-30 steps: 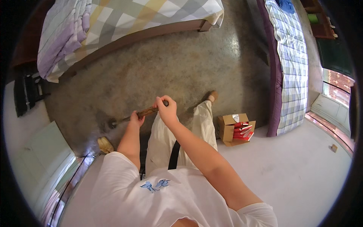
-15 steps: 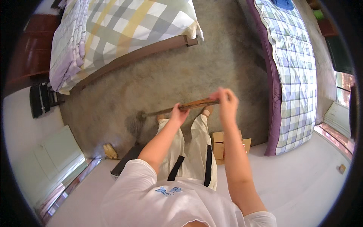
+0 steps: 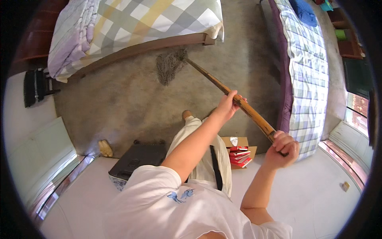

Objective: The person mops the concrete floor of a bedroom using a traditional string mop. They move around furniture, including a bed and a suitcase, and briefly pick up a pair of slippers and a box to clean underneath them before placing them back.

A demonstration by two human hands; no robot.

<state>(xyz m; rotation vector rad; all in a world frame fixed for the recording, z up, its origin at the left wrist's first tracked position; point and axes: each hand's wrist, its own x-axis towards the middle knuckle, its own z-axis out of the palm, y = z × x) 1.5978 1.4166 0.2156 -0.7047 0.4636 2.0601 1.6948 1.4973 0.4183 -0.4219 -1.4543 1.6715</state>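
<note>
A string mop with a long wooden handle [image 3: 254, 115] slants across the view, from the lower right up to the left. Its grey mop head [image 3: 170, 65] lies spread on the concrete floor beside the low frame of the checked bed. Around the middle of the handle is wrapped my left hand [image 3: 228, 105]. My right hand [image 3: 284, 149] grips the top end of the handle, lower right, close to the second bed's edge. Both hands are closed on the wood.
A checked bed [image 3: 159, 20] fills the upper left; a second bed [image 3: 306, 79] with a purple side runs along the right. Near my legs are a dark suitcase [image 3: 139, 159] and a carton [image 3: 240, 142] holding red boxes. Pale shoes [image 3: 105, 148] lie by the wall.
The mop head has swung from beside my feet on the left up to the bed frame. My left hand has moved right and forward; my right hand has moved right and closer to me.
</note>
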